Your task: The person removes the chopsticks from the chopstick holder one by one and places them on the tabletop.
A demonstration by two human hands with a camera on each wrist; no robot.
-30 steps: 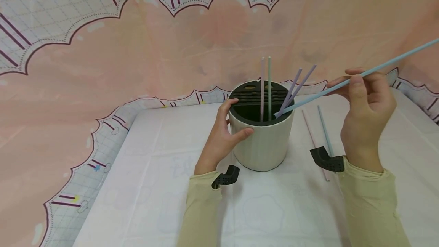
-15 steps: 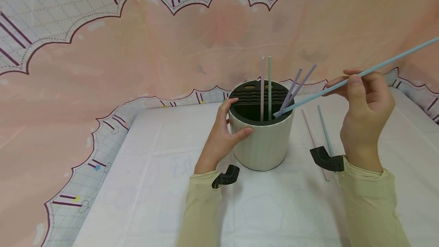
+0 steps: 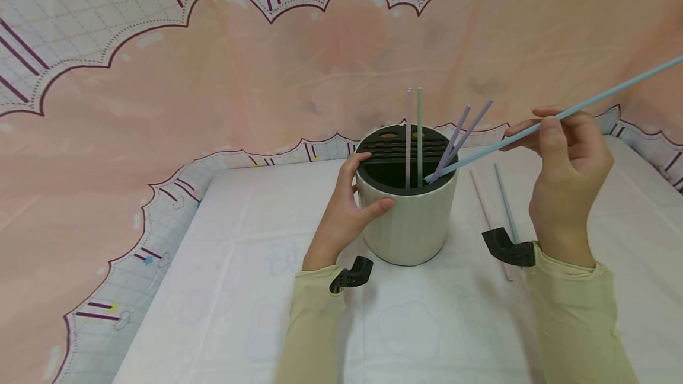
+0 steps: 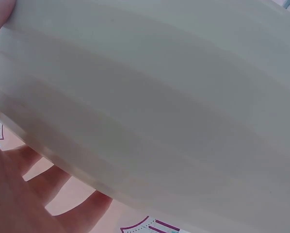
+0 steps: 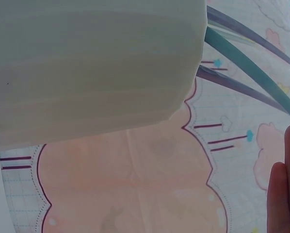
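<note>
Pale blue plastic, as it looks, makes up the long straw (image 3: 491,150) pinched between the thumb and fingers of my right hand (image 3: 568,176). It slants low, its near end just inside the mouth of the white pot (image 3: 411,224), beside the feet of two purple straws (image 3: 475,124); its far end runs out of view. My left hand (image 3: 344,212) is curved round the pot, thumb on the front wall, forefinger at the rim, the gap between them filled by the pot's side.

At so flat an angle, I judge, pushing would wedge the tip against the purple straws or bend it at the rim, because it isn't lined up with the pot's depth. Lifting carelessly could flick those straws out, as they lean that way, or jostle the upright pink straw (image 3: 408,135) and green straw (image 3: 420,135). Should my left grip slacken, sideways pressure might tip the pot on the table (image 3: 256,289).
</note>
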